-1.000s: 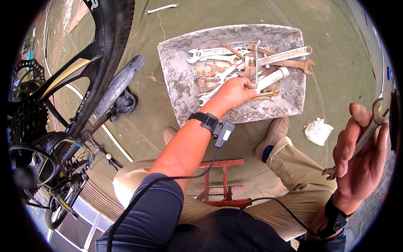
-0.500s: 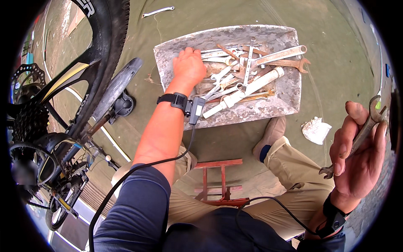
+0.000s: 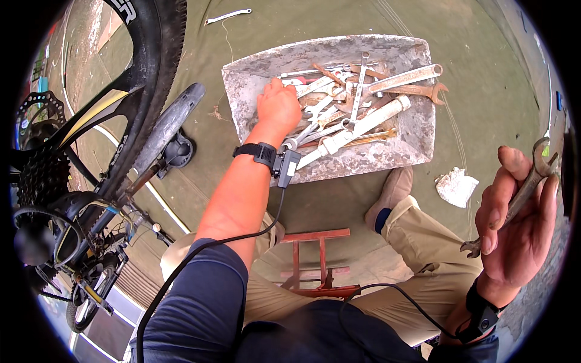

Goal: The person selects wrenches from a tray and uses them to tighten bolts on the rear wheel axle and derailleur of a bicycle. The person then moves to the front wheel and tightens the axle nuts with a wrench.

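My left hand [image 3: 279, 110] is down in the left part of a worn grey metal tray [image 3: 247, 74], fingers curled in among the tools. What those fingertips grip, if anything, is hidden beneath the hand. Beside it lie several wrenches [image 3: 362, 85], some silver, some rusty. A white pipe-like bar [image 3: 369, 124] slants across the pile. One adjustable wrench [image 3: 411, 77] and a rusty open-ended wrench [image 3: 423, 91] stick out over the right rim. At the far right, my right hand [image 3: 514, 236], palm up, holds a double open-ended wrench [image 3: 518, 196] between thumb and fingers.
A bicycle [image 3: 136, 78] takes up the left side, its black tyre and chain parts close by. A lone wrench [image 3: 228, 17] lies on the green ground cloth beyond the tray. Near my right foot is a crumpled white cloth [image 3: 456, 187]; a red metal frame [image 3: 321, 260] sits between my legs.
My left hand has shifted slightly right and toward me inside the tray, and tools by its fingertips have moved; a red piece shows there now. The right hand keeps still with its wrench.
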Demonstrator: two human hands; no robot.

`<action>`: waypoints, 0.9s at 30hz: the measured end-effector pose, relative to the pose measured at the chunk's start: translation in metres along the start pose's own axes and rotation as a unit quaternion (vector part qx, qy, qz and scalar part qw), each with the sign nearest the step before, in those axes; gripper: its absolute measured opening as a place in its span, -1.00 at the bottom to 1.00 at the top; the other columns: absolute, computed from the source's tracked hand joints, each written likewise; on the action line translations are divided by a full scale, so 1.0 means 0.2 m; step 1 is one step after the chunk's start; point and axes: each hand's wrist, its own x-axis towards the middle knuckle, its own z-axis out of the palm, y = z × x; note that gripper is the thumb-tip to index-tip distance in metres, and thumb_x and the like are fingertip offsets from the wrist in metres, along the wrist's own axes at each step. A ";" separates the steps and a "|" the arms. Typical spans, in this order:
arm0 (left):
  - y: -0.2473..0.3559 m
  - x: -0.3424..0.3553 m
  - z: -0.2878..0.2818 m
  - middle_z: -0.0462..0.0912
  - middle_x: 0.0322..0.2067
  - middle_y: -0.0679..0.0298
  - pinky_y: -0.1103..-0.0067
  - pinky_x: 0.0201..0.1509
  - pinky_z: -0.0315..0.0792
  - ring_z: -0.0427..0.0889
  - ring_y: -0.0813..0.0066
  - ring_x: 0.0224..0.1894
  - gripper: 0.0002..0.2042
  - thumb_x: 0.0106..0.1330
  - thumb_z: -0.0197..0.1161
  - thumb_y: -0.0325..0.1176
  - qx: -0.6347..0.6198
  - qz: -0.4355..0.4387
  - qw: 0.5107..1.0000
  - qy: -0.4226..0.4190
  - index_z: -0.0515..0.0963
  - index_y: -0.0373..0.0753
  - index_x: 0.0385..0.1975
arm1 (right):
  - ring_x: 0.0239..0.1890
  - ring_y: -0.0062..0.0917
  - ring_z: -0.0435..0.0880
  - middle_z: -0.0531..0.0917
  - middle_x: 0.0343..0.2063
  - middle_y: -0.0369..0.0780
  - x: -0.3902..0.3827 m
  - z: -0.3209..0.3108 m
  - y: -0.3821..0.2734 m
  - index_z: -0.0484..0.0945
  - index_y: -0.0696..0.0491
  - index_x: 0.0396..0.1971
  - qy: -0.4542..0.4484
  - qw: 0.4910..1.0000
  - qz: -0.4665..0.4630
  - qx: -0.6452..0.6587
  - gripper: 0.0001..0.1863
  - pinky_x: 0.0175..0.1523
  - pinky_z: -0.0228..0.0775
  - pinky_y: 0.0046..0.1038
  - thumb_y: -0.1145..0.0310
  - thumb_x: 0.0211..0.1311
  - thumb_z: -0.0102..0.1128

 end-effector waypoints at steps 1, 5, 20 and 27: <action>0.00 0.00 0.00 0.48 0.02 0.11 0.22 0.17 0.42 0.47 0.07 0.13 -0.66 0.15 0.42 -0.24 -0.004 0.002 1.000 0.000 0.64 -0.21 -0.09 | -0.75 -0.63 0.37 0.48 -0.56 -0.21 0.00 0.00 0.00 0.29 0.39 0.25 -0.001 1.000 0.001 -0.002 -0.32 -0.67 0.25 -0.70 0.02 0.63 -0.47; -0.03 0.01 -0.01 0.48 0.02 0.09 0.23 0.15 0.45 0.48 0.07 0.13 -0.68 0.16 0.41 -0.26 -0.018 0.002 1.000 -0.007 0.65 -0.23 -0.11 | -0.75 -0.63 0.38 0.48 -0.56 -0.21 -0.01 0.00 0.01 0.29 0.39 0.25 -0.010 1.000 -0.001 -0.002 -0.32 -0.67 0.25 -0.71 0.02 0.63 -0.47; -0.06 -0.04 0.06 0.48 0.07 -0.03 0.27 0.22 0.42 0.48 -0.01 0.16 -0.56 0.12 0.44 -0.31 -0.078 -0.045 0.995 0.039 0.56 -0.30 0.00 | -0.75 -0.61 0.37 0.47 -0.57 -0.19 -0.03 0.00 0.01 0.29 0.40 0.24 -0.015 1.000 0.002 0.006 -0.32 -0.66 0.26 -0.70 0.02 0.63 -0.47; -0.04 -0.03 -0.01 0.51 0.03 -0.01 0.25 0.20 0.43 0.49 0.01 0.15 -0.60 0.15 0.36 -0.36 -0.077 -0.067 0.994 -0.022 0.53 -0.34 -0.01 | -0.75 -0.60 0.37 0.47 -0.58 -0.18 -0.03 0.00 -0.01 0.30 0.41 0.23 0.000 1.000 0.001 0.009 -0.31 -0.66 0.26 -0.70 0.02 0.63 -0.48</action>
